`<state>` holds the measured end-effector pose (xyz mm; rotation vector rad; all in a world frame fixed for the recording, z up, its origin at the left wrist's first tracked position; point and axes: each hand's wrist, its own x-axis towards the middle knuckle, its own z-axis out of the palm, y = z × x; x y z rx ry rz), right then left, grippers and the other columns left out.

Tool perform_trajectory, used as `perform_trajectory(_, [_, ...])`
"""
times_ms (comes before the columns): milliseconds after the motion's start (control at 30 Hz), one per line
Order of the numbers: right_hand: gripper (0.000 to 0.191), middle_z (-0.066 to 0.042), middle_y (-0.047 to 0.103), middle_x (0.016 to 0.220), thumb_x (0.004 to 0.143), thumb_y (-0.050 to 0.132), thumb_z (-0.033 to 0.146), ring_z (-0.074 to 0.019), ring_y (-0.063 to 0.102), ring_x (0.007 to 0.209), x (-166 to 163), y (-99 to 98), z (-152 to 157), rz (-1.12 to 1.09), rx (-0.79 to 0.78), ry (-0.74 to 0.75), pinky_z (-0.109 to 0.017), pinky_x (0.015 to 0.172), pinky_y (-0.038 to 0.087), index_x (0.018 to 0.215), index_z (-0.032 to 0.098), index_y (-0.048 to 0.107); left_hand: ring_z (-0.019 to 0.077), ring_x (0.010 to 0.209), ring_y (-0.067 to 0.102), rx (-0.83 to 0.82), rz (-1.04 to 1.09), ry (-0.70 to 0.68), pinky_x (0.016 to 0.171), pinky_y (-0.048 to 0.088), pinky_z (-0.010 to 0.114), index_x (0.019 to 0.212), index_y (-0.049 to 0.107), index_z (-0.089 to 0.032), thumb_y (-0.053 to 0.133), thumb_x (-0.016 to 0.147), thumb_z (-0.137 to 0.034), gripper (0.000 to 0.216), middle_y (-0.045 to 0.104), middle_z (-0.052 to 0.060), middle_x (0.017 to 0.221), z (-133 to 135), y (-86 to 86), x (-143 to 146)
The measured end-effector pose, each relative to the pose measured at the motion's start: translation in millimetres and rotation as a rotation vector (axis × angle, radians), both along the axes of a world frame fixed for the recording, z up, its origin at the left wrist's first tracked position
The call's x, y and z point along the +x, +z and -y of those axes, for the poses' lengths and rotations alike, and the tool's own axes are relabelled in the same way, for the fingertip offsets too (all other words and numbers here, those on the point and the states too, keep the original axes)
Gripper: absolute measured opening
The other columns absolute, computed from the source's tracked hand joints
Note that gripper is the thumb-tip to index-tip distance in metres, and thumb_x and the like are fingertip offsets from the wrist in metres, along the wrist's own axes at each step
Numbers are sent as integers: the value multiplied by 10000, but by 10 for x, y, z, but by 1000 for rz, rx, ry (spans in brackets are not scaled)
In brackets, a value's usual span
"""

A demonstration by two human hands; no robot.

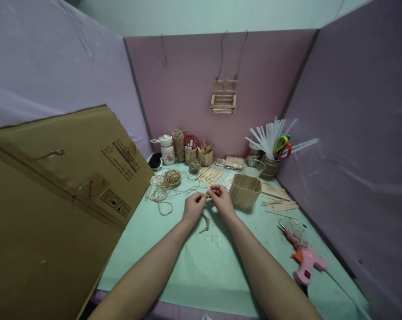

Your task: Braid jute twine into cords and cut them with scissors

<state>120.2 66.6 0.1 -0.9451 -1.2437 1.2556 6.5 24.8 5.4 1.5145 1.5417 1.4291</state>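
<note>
My left hand (194, 207) and my right hand (222, 200) meet over the middle of the table, fingertips pinched close together. A short, thick piece of brown twine (205, 223) curls down just below them, and its upper end runs up toward my left fingers. What sits between the right fingertips is too small to make out. Just right of my right hand stands a basket of wooden craft sticks (245, 192). Loose craft sticks (209, 174) lie behind my hands. To the left is a ball of twine (172, 178) with tangled strands around it.
A pink glue gun (307, 262) with a red light lies at right, its cord trailing forward. More craft sticks (277, 198) lie beyond it. A large cardboard box (61, 200) blocks the left. Jars, a white bottle (166, 150) and scissors (283, 149) line the back; a small stick swing (224, 98) hangs above.
</note>
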Motion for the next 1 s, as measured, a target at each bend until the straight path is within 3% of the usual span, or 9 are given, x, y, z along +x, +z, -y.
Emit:
perform_trajectory(167, [352, 16, 617, 680, 621, 668, 353, -138, 575, 621, -2, 20, 13, -10, -3, 8, -250, 553, 421, 900, 200, 518, 130, 628, 501, -14, 12, -13, 616, 378, 239, 652, 646, -159, 520, 736, -308, 212, 588, -4, 607, -22, -19, -8])
perform_trajectory(400, [357, 14, 624, 673, 593, 693, 344, -138, 567, 618, -16, -12, 12, -27, 30, -13, -265, 569, 433, 870, 195, 523, 117, 616, 486, -58, 197, -17, 618, 378, 241, 664, 617, -147, 593, 675, -334, 189, 576, -9, 621, -86, -76, -37])
perform_trajectory(600, [359, 7, 628, 690, 599, 687, 348, -137, 571, 629, -26, -15, 43, -18, -58, 14, -264, 568, 442, 882, 194, 529, 92, 575, 451, -96, 369, -27, 589, 353, 225, 664, 599, -148, 604, 645, -295, 148, 548, -24, 611, -120, -93, -49])
perform_trajectory(733, [355, 25, 602, 660, 585, 688, 349, -119, 536, 581, -28, -30, 42, -23, -68, -19, -257, 560, 420, 863, 196, 530, 73, 534, 406, -122, 448, -117, 533, 311, 212, 722, 623, -149, 642, 633, -326, 199, 547, -28, 619, -131, -94, -63])
perform_trajectory(867, [327, 21, 592, 668, 608, 665, 369, -125, 526, 589, -21, 8, 60, -7, -13, -37, -270, 571, 426, 854, 195, 536, 57, 508, 371, -164, 513, -193, 483, 266, 201, 751, 636, -140, 671, 626, -352, 249, 542, -27, 628, -118, -79, -65])
perform_trajectory(1000, [188, -8, 591, 704, 650, 626, 347, -149, 536, 675, -14, 64, 98, 166, 202, -160, -297, 647, 438, 733, 187, 574, 73, 562, 438, -83, 490, -99, 524, 331, 206, 761, 641, -141, 667, 643, -347, 239, 574, -14, 669, -128, -78, -76])
